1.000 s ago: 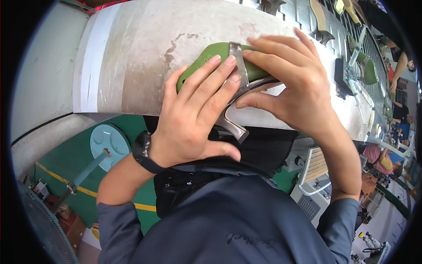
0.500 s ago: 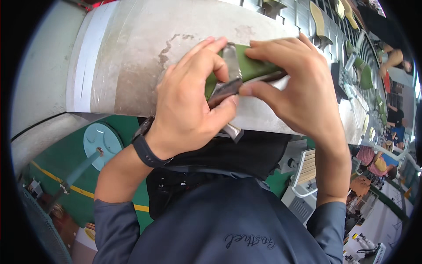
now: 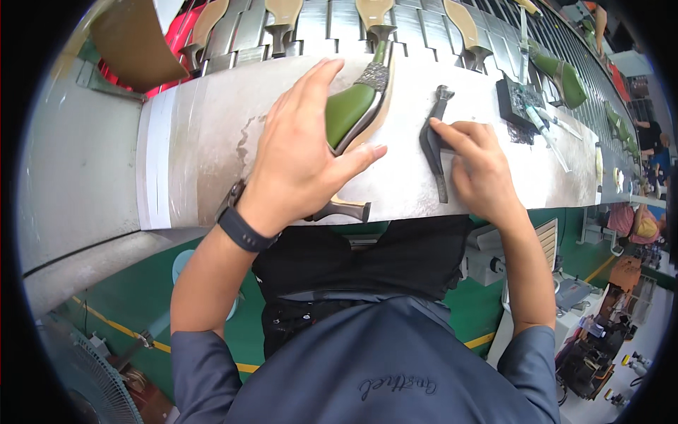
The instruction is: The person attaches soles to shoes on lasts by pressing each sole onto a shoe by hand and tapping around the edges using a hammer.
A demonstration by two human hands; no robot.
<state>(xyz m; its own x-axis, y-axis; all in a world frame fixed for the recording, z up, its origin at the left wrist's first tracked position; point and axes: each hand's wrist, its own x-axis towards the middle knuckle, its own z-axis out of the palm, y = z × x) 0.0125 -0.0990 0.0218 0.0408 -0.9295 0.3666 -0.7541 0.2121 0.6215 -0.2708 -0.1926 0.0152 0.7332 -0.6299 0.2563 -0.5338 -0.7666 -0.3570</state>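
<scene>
right hand (image 3: 484, 166) moved onto dark tool (image 3: 428, 145).

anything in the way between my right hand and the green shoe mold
Yes: the dark tool lies on the table between the right hand and the green shoe mold, at the index fingertip. The left hand also has its thumb jutting out beside the mold's near end.
</scene>
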